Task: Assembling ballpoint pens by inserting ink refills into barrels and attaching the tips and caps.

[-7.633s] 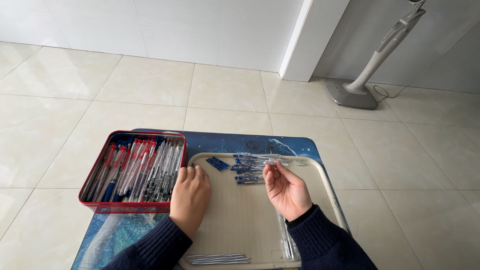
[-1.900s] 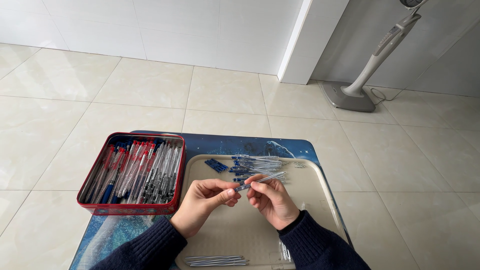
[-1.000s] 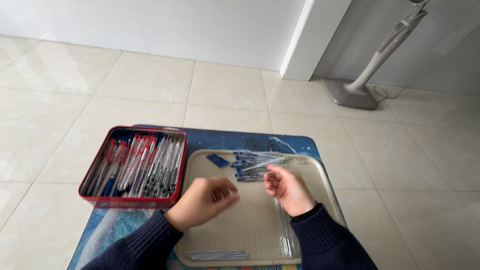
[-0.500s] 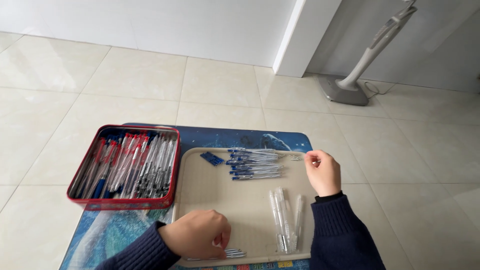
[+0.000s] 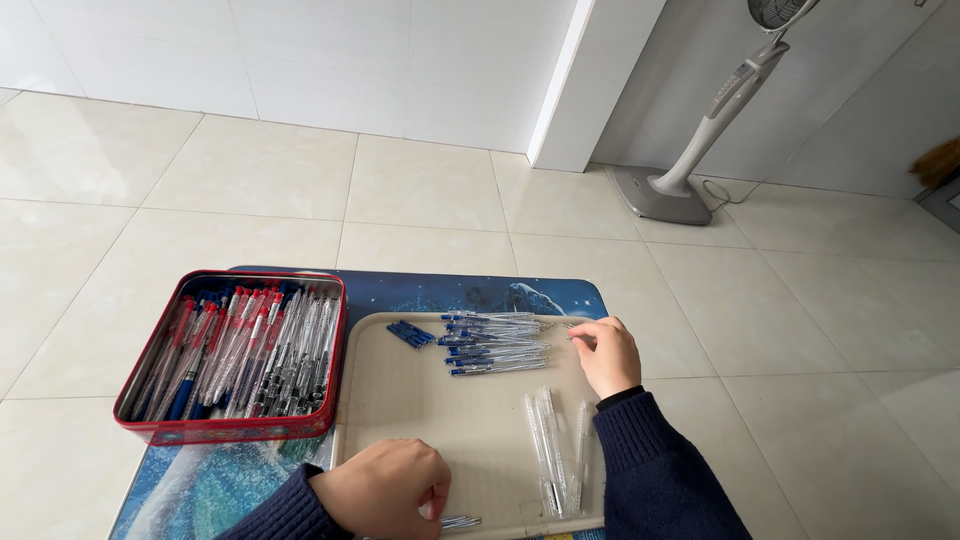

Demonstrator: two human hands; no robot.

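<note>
On a small table (image 5: 480, 293), beige tray (image 5: 420, 400) lying beside red tin (image 5: 235, 428) of pens, left hand (image 5: 385, 490) curling closed over refills (image 5: 458, 522) at the tray's near edge, right hand (image 5: 607, 352) pinching something tiny beside blue-tipped refills (image 5: 492, 342), clear barrels (image 5: 552, 452) lying below.

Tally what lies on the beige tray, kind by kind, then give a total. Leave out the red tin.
Pile of blue-tipped refills, too bunched to count singly: 1
Blue caps: about 2
Clear pen barrels: about 4
Pen parts by the left hand, at the tray's near edge, partly hidden: at least 1
Total: 4 kinds, about 8 entries
</note>
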